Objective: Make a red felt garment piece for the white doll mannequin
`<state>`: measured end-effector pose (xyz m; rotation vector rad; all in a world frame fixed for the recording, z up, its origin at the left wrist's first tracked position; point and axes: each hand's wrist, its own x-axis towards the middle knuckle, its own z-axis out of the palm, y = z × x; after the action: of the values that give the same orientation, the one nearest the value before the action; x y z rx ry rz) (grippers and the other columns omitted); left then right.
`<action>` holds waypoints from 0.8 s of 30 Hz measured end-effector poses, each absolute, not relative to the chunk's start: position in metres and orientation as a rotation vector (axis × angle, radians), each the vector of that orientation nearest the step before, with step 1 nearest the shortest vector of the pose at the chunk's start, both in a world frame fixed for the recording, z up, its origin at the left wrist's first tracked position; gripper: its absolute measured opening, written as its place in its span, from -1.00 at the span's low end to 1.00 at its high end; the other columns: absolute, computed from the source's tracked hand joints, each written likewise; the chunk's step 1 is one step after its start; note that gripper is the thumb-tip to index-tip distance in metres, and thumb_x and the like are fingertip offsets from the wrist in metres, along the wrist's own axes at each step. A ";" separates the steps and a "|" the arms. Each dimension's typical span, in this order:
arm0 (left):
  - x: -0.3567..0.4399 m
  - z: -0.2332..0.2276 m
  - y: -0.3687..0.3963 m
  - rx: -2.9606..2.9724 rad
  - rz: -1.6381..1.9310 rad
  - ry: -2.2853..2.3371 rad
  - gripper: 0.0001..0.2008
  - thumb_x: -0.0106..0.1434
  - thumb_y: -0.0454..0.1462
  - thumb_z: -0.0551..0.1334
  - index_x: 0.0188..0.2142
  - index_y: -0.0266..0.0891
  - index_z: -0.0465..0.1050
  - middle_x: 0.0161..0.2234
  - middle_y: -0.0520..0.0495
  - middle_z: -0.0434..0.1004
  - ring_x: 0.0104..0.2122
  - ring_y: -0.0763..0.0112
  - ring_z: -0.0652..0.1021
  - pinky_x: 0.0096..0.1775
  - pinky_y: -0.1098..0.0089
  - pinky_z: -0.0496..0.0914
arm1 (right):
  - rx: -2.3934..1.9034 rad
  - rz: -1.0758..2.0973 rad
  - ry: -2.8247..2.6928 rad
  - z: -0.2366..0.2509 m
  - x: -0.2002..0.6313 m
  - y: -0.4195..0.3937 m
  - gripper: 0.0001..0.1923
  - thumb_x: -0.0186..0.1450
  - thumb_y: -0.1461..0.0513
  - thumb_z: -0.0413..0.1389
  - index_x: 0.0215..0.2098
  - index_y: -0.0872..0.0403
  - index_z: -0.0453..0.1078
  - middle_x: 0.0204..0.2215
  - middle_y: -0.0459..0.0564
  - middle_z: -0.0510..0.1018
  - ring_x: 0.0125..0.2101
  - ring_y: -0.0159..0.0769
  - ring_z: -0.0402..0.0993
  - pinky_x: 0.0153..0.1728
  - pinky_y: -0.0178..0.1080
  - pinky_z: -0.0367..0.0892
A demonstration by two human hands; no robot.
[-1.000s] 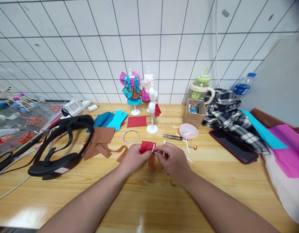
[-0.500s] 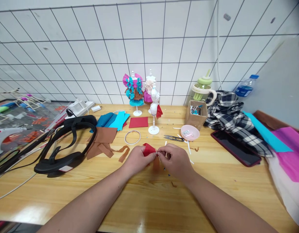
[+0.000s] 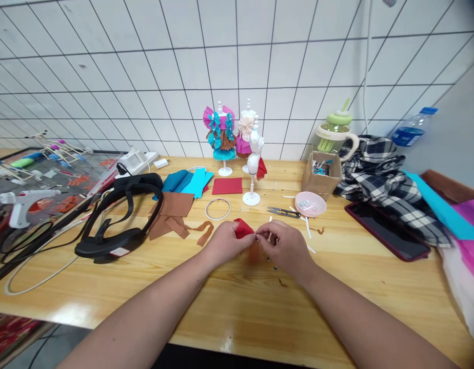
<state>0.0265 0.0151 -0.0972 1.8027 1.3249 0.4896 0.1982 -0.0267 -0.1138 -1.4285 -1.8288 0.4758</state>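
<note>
My left hand [image 3: 227, 242] is closed on a piece of red crepe paper [image 3: 243, 228], which stands up between thumb and fingers and narrows to a gathered tip. At that tip the fingers of my right hand [image 3: 285, 247] are pinched together; whatever lies in the pinch is too small to make out. Both hands meet just above the table. Beyond them a small white dress form [image 3: 254, 164] stands upright with a red scrap at its side. Thread snips [image 3: 285, 211] lie past my right hand, and a ring [image 3: 218, 209] lies beyond my left.
Two dressed forms [image 3: 223, 134] stand by the wall. Brown sheets [image 3: 177, 204], blue sheets [image 3: 186, 182] and a black headset [image 3: 119, 218] lie to the left. On the right are a pink dish [image 3: 311, 203], a cardboard box [image 3: 322, 177], a jug [image 3: 337, 134] and a phone [image 3: 387, 230].
The head view has turned, so the table things sit farther right and slightly higher. Both hands stay together at the red paper's tip, with little change in grip.
</note>
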 end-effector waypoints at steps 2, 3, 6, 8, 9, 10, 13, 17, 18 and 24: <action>0.027 -0.095 0.014 1.793 0.485 1.308 -0.74 0.09 -0.15 0.21 -0.61 -0.26 0.36 -0.63 0.09 0.29 -0.56 0.49 0.32 -0.49 0.48 0.16 | -1.447 0.490 -1.821 -0.115 0.197 -0.026 -0.91 0.19 0.30 0.13 -0.37 0.02 0.47 -0.50 -0.12 0.51 -0.49 -0.38 0.37 -0.45 -0.33 0.22; 0.027 -0.094 0.014 1.784 0.487 1.293 -0.75 0.09 -0.15 0.21 -0.60 -0.27 0.38 -0.62 0.09 0.31 -0.55 0.48 0.33 -0.48 0.48 0.18 | -1.454 0.501 -1.812 -0.115 0.197 -0.026 -0.91 0.18 0.30 0.13 -0.38 0.02 0.47 -0.50 -0.12 0.51 -0.50 -0.38 0.37 -0.45 -0.33 0.22; 0.028 -0.090 0.012 1.779 0.497 1.266 -0.79 0.09 -0.17 0.20 -0.53 -0.27 0.45 -0.57 0.07 0.40 -0.50 0.44 0.39 -0.44 0.47 0.22 | -1.459 0.550 -1.764 -0.116 0.197 -0.025 -0.90 0.16 0.30 0.13 -0.38 0.02 0.49 -0.52 -0.13 0.50 -0.54 -0.40 0.35 -0.48 -0.34 0.22; 0.028 -0.088 0.012 1.782 0.502 1.265 -0.80 0.10 -0.18 0.19 -0.50 -0.26 0.48 -0.55 0.06 0.43 -0.47 0.41 0.42 -0.42 0.47 0.24 | -1.455 0.580 -1.732 -0.117 0.198 -0.024 -0.90 0.15 0.30 0.13 -0.39 0.03 0.49 -0.53 -0.13 0.49 -0.56 -0.42 0.33 -0.50 -0.34 0.22; 0.028 -0.088 0.012 1.778 0.504 1.263 -0.80 0.10 -0.18 0.19 -0.50 -0.26 0.48 -0.55 0.06 0.44 -0.47 0.40 0.43 -0.42 0.47 0.25 | -1.453 0.588 -1.723 -0.117 0.198 -0.023 -0.90 0.15 0.29 0.14 -0.39 0.03 0.50 -0.53 -0.13 0.49 -0.57 -0.42 0.33 -0.51 -0.34 0.22; 0.028 -0.088 0.012 1.770 0.505 1.258 -0.80 0.10 -0.17 0.20 -0.49 -0.26 0.49 -0.55 0.06 0.45 -0.47 0.40 0.44 -0.42 0.47 0.25 | -1.449 0.591 -1.721 -0.117 0.199 -0.023 -0.91 0.16 0.29 0.14 -0.38 0.03 0.50 -0.53 -0.13 0.49 -0.57 -0.42 0.33 -0.51 -0.34 0.22; 0.026 -0.089 0.013 1.750 0.504 1.245 -0.79 0.12 -0.16 0.19 -0.48 -0.26 0.49 -0.55 0.06 0.46 -0.47 0.40 0.44 -0.41 0.46 0.26 | -1.432 0.584 -1.750 -0.116 0.200 -0.023 -0.91 0.18 0.27 0.15 -0.36 0.02 0.51 -0.52 -0.13 0.50 -0.55 -0.42 0.34 -0.49 -0.34 0.23; 0.025 -0.090 0.013 1.788 0.490 1.295 -0.78 0.11 -0.16 0.19 -0.52 -0.26 0.46 -0.57 0.06 0.43 -0.49 0.43 0.41 -0.44 0.47 0.24 | -1.416 0.596 -1.771 -0.115 0.200 -0.024 -0.92 0.17 0.27 0.16 -0.36 0.02 0.50 -0.51 -0.14 0.51 -0.55 -0.43 0.35 -0.48 -0.35 0.25; 0.025 -0.089 0.013 1.803 0.484 1.318 -0.77 0.11 -0.15 0.20 -0.54 -0.26 0.45 -0.58 0.07 0.42 -0.50 0.43 0.40 -0.46 0.47 0.22 | -1.417 0.605 -1.768 -0.114 0.200 -0.025 -0.93 0.16 0.28 0.16 -0.37 0.02 0.49 -0.51 -0.15 0.51 -0.55 -0.44 0.35 -0.48 -0.35 0.25; 0.027 -0.086 0.011 1.813 0.446 1.331 -0.78 0.10 -0.17 0.20 -0.54 -0.26 0.46 -0.60 0.06 0.43 -0.52 0.43 0.40 -0.48 0.46 0.21 | -1.441 0.623 -1.781 -0.114 0.198 -0.025 -0.92 0.14 0.30 0.13 -0.39 0.03 0.44 -0.52 -0.16 0.49 -0.56 -0.45 0.33 -0.49 -0.37 0.24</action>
<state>0.0272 0.0106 -0.0863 1.8129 1.3315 0.4463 0.1982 -0.0249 -0.1136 -1.4410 -1.7811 0.6225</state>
